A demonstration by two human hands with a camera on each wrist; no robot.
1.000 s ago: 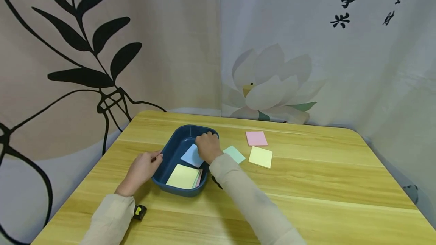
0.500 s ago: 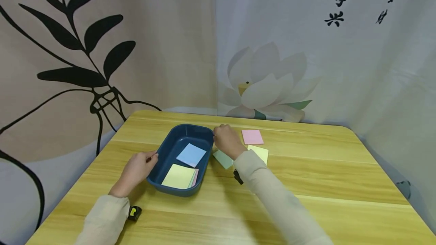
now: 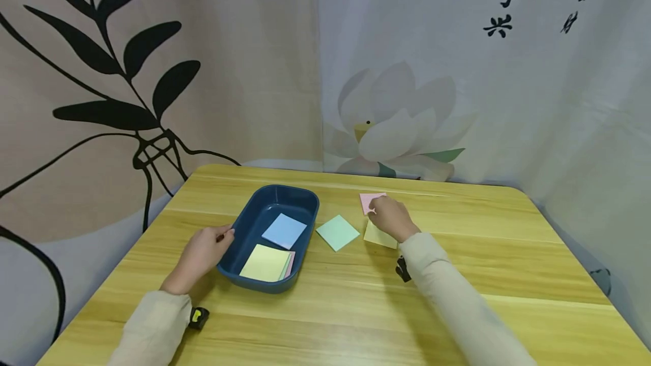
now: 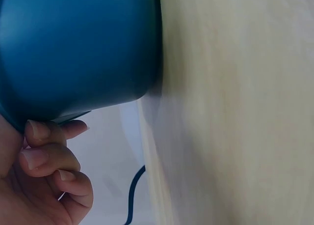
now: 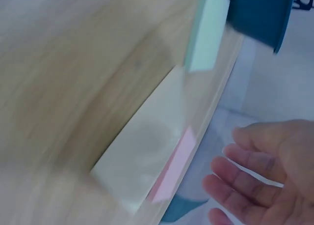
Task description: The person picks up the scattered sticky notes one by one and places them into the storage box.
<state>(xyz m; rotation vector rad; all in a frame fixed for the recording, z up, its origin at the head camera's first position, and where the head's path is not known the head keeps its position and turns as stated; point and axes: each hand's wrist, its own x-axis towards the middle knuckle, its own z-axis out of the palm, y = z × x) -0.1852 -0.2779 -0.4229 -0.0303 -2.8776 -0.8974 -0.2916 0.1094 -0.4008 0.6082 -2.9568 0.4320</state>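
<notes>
Left hand [image 3: 202, 256] pinches the tub [image 3: 277, 202] at its left rim while the right hand [image 3: 394, 218], loose and empty, hovers by the pink pad [image 3: 365, 203] and loose yellow pad [image 3: 378, 236], both, like the green pad [image 3: 338, 233], left to do right of the tub, with the blue pad [image 3: 285, 231] and yellow-topped pile [image 3: 262, 263] already inside.

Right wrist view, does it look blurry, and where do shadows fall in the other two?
Right wrist: yes, the yellow pad has smeared edges; head: soft shadow on the table beside the right sleeve; left wrist: soft shadow on the table beside the blue bin.

Wrist views close, seemingly sideways
</notes>
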